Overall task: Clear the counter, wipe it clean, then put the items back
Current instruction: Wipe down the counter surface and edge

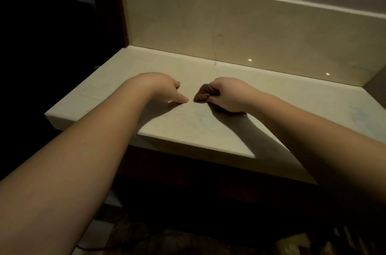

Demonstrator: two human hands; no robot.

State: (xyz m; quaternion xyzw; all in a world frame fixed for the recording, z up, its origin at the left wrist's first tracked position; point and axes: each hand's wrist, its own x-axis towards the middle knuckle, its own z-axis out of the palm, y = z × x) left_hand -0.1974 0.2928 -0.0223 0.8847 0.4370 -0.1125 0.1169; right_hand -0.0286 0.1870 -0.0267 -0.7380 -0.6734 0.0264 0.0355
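Bare forearms, two, reaching in from the near edge. Counter (188, 129): pale marble-look slab with matching backsplash (229, 25). Left hand (165, 87): resting on the counter, knuckles up, thumb extended, other fingers hidden; holds nothing visible. Right hand (227, 96): fingers curled tight around a bunched brown cloth (203, 94), pressed to the counter mid-surface, just beside the left thumb.

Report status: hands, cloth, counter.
Right hand grips brown cloth on the counter. Left hand rests on the counter, holding nothing. No items on the visible counter.
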